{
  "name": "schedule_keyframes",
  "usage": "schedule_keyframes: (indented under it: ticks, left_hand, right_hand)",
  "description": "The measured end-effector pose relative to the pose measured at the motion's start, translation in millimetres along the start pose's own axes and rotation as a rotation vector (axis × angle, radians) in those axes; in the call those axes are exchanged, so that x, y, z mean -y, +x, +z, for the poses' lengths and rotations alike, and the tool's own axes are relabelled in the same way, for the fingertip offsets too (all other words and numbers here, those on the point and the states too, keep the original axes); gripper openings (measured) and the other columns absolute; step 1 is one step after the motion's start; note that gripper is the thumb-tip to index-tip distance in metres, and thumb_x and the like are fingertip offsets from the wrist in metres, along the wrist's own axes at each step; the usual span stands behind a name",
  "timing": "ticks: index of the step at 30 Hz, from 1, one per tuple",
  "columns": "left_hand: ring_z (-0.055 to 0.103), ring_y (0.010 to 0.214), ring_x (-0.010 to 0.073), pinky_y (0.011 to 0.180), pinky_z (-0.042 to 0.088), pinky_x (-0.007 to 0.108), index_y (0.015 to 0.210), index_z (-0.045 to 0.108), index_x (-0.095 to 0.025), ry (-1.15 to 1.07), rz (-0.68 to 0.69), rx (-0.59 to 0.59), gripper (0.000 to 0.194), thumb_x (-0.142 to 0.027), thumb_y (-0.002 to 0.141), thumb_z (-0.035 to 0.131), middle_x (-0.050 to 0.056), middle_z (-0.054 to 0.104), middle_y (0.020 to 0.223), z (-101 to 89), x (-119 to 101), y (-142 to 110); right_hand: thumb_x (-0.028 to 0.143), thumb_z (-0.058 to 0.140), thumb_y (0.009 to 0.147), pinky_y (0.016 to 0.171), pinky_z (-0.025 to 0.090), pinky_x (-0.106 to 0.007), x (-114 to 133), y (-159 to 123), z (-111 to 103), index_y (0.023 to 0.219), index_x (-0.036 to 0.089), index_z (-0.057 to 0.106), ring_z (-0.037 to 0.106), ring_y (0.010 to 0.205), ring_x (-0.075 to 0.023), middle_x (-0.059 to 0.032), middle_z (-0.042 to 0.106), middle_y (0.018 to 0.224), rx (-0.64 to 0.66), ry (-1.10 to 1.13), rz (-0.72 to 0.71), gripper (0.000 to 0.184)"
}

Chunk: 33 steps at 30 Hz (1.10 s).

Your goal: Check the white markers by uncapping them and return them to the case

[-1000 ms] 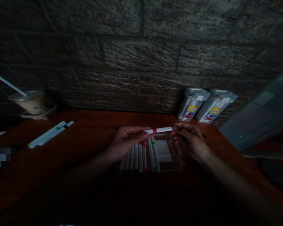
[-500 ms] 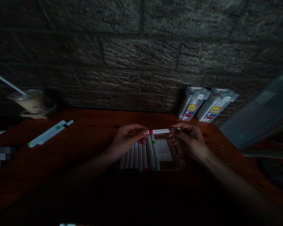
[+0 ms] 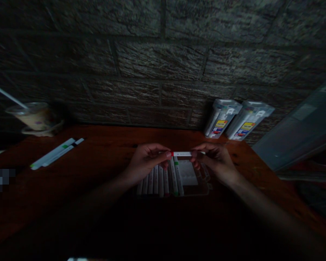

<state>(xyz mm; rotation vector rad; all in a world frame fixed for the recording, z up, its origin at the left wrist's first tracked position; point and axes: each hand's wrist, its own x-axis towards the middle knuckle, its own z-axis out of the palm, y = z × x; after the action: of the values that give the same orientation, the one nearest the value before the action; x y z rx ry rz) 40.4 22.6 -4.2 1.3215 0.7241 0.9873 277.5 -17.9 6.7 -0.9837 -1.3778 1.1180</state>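
A white marker with a red band (image 3: 182, 154) is held level between my two hands. My left hand (image 3: 148, 159) pinches its left end by the red part. The thumb and fingers of my right hand (image 3: 216, 158) close on its other end. Just below lies a clear plastic case (image 3: 203, 190) with several white markers (image 3: 157, 181) side by side in its left part. One marker there, with a green band (image 3: 177, 165), is nearest the white panel (image 3: 188, 172) on the right. My left fingers hide the upper ends of some markers.
Two closed marker cases (image 3: 219, 119) stand upright by the stone wall (image 3: 163, 61). At the left, white markers (image 3: 54, 154) lie on the wooden table (image 3: 103, 156), near a drink cup with a straw (image 3: 34, 116) in a holder. A grey panel (image 3: 299, 127) borders the right.
My right hand has slid slightly left along the marker, toward my left hand. Less of the red band shows. The view has shifted a little; the other things stay put.
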Motion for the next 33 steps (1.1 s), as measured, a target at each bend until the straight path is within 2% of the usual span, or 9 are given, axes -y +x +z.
schedule_keyframes:
  ticks: [4, 7, 12, 19, 27, 33]
  left_hand:
    - [0.063, 0.053, 0.0096, 0.053, 0.054, 0.021, 0.091, 0.077, -0.013, 0.073, 0.043, 0.019, 0.018, -0.025, 0.078, 0.081, 0.002, 0.072, 0.068, 1.9, -0.4, -1.5]
    - [0.062, 0.051, 0.0092, 0.051, 0.052, 0.020, 0.087, 0.076, -0.013, 0.119, 0.069, 0.027, 0.015, -0.024, 0.078, 0.081, 0.001, 0.070, 0.064, 4.7, -1.8, -3.4]
    - [0.062, 0.051, 0.0098, 0.052, 0.052, 0.021, 0.083, 0.073, -0.014, 0.168, 0.079, 0.047, 0.013, -0.024, 0.080, 0.079, 0.000, 0.068, 0.062, 9.8, -2.4, -8.6]
    - [0.068, 0.057, 0.0129, 0.055, 0.055, 0.022, 0.092, 0.076, -0.014, 0.170, 0.059, 0.124, 0.016, -0.029, 0.086, 0.075, 0.003, 0.072, 0.067, 13.5, 1.8, -15.5]
    - [0.070, 0.064, 0.0134, 0.063, 0.058, 0.023, 0.103, 0.078, -0.013, 0.156, 0.089, 0.193, 0.019, -0.025, 0.091, 0.068, 0.006, 0.074, 0.075, 16.9, 1.9, -20.5]
    - [0.070, 0.062, 0.0121, 0.060, 0.058, 0.021, 0.098, 0.075, -0.014, 0.171, 0.073, 0.143, 0.016, -0.024, 0.086, 0.073, 0.004, 0.074, 0.080, 17.1, 2.2, -18.9]
  right_hand:
    - [0.032, 0.084, 0.078, 0.048, 0.051, -0.025, -1.7, -1.6, 3.5, 0.085, 0.022, 0.079, 0.062, 0.050, -0.0116, -0.0009, 0.074, 0.067, 0.013, -0.118, -0.016, 0.013]
    - [0.028, 0.083, 0.079, 0.048, 0.050, -0.024, -1.2, -4.1, 8.3, 0.085, 0.024, 0.080, 0.061, 0.050, -0.0108, 0.0012, 0.072, 0.064, 0.007, -0.227, -0.082, 0.008]
    - [0.028, 0.082, 0.081, 0.062, 0.057, -0.028, -1.0, -9.7, 15.4, 0.086, 0.024, 0.080, 0.071, 0.066, -0.0160, -0.0017, 0.078, 0.078, 0.011, -0.396, -0.202, 0.006]
    - [0.033, 0.080, 0.085, 0.067, 0.059, -0.030, -4.7, -15.4, 18.8, 0.089, 0.024, 0.079, 0.074, 0.073, -0.0183, -0.0029, 0.079, 0.085, 0.076, -0.498, -0.302, 0.010]
    - [0.036, 0.080, 0.084, 0.062, 0.054, -0.030, -5.0, -15.6, 19.0, 0.081, 0.021, 0.078, 0.070, 0.066, -0.0170, -0.0029, 0.077, 0.076, 0.052, -0.527, -0.227, 0.016]
    - [0.031, 0.077, 0.087, 0.069, 0.056, -0.029, -1.3, -15.4, 20.7, 0.086, 0.022, 0.078, 0.072, 0.073, -0.0162, -0.0015, 0.078, 0.082, 0.095, -0.420, -0.188, 0.008]
